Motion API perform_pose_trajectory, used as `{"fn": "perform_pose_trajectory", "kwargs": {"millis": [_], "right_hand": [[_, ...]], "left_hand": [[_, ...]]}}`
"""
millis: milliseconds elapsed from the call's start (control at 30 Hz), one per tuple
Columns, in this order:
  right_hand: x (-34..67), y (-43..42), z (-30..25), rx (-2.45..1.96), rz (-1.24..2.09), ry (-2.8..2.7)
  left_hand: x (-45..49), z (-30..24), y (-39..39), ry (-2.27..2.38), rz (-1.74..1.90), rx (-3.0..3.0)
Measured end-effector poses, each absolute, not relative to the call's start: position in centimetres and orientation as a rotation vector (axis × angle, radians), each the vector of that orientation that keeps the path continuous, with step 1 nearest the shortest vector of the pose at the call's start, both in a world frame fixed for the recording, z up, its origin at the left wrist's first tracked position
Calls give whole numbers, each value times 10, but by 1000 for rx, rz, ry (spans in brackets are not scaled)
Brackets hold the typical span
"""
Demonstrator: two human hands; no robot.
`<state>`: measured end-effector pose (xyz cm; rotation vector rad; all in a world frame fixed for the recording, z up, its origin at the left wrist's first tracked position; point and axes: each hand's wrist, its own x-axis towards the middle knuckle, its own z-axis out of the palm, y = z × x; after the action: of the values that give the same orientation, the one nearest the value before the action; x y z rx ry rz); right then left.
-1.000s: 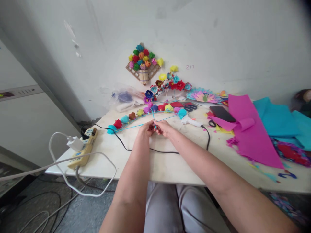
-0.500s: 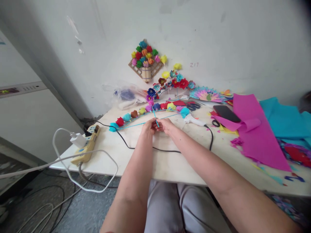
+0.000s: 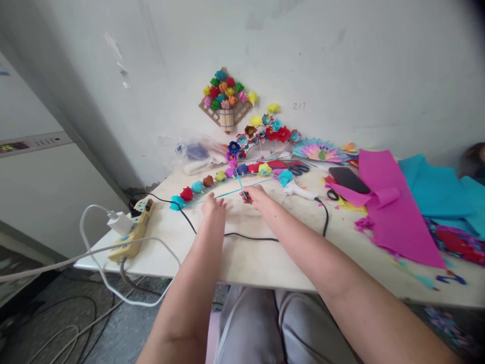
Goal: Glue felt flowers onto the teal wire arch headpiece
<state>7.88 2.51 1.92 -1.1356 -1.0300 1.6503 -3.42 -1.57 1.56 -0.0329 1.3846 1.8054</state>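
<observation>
My right hand [image 3: 254,196] is closed around the lower end of a thin blue stem [image 3: 240,182], which stands tilted over the table with purple and pink paper at its top. To the left, my left hand [image 3: 214,204] is held apart from the stem, its fingers spread and nothing visible in them. Just beyond both hands lies a curved row of crepe-paper flowers [image 3: 197,186] in several colours, with a straight blue strip [image 3: 223,194] running across under the curve. A white glue gun [image 3: 300,191] rests right of my right hand.
A power strip [image 3: 132,232] with a white plug and cables lies at the left edge. Black cord [image 3: 250,236] crosses the table before me. Right are a phone [image 3: 348,180], magenta paper [image 3: 397,217] and blue paper [image 3: 435,187]. Scissors [image 3: 297,168] and finished flowers [image 3: 282,134] stand behind.
My left hand has let go of the stem and moved left, its fingers opening. My right hand keeps hold of the stem in nearly the same place. The view has shifted slightly.
</observation>
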Motion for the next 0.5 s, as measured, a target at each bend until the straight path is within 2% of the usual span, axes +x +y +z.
{"fn": "perform_pose_trajectory", "kwargs": {"millis": [300, 500], "right_hand": [[78, 27, 15, -1136, 1614, -1029], [76, 34, 15, -1133, 1585, -1033]], "left_hand": [[-91, 16, -30, 1505, 1983, -151], [-92, 11, -40, 1471, 1889, 56]]}}
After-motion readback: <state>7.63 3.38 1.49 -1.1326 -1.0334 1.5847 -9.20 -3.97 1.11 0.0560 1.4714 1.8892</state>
